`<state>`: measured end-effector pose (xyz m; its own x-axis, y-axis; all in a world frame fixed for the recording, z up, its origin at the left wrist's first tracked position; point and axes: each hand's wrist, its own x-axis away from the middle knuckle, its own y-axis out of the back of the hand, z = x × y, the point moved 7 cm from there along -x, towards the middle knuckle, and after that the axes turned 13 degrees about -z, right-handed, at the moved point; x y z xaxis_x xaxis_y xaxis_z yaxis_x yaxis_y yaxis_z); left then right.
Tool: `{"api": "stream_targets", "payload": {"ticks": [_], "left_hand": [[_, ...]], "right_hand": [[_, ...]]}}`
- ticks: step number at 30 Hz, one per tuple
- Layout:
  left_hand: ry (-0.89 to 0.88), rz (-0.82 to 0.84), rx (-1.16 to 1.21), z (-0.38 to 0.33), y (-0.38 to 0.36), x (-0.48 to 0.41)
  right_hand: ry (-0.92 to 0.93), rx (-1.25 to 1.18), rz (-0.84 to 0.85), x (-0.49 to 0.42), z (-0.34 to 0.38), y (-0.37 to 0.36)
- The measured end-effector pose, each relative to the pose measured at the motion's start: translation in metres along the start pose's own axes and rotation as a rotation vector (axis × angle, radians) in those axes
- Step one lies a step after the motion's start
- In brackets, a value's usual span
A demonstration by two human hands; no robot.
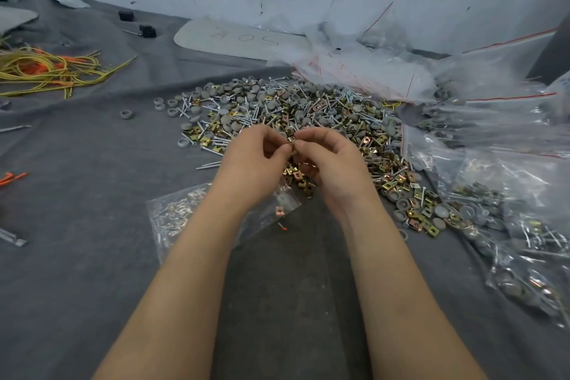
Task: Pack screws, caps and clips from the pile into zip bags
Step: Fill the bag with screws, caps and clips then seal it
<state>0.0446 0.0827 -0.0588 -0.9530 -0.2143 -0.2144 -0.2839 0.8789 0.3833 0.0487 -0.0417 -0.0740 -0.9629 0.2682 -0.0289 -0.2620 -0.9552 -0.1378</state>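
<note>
Grey cloth (92, 271): left hand (257, 160) and right hand (328, 163) pinch perhaps a clip (293, 145) (count before bagging) over the pile (308, 108).

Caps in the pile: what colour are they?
Grey. The caps show best in the head view, around the edges of the pile.

Faint handwritten digits — seemingly "205", seen upside down — mark a grey panel (240, 40) at 11 o'clock; nothing else legible.

Even soft light, faint shadows; glare on plastic bags (493, 120); wide-angle edge bending.
</note>
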Motion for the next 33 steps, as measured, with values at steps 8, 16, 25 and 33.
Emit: {"api": "stream_targets", "payload": {"ticks": [8, 16, 25, 33], "left_hand": [[-0.021, -0.042, 0.051, 0.001, -0.002, 0.001], [-0.191, -0.048, -0.046, -0.011, -0.006, 0.007], [-0.239, -0.055, -0.114, -0.013, -0.008, 0.008], [-0.131, -0.04, 0.058, -0.006, -0.007, 0.004]], "right_hand": [[0.021, -0.016, -0.004, 0.0, 0.0, -0.004], [-0.05, -0.057, -0.05, -0.002, -0.003, 0.001], [-0.098, -0.039, -0.02, -0.001, -0.005, 0.001], [-0.248, -0.236, -0.016, -0.001, -0.008, -0.002]]}}
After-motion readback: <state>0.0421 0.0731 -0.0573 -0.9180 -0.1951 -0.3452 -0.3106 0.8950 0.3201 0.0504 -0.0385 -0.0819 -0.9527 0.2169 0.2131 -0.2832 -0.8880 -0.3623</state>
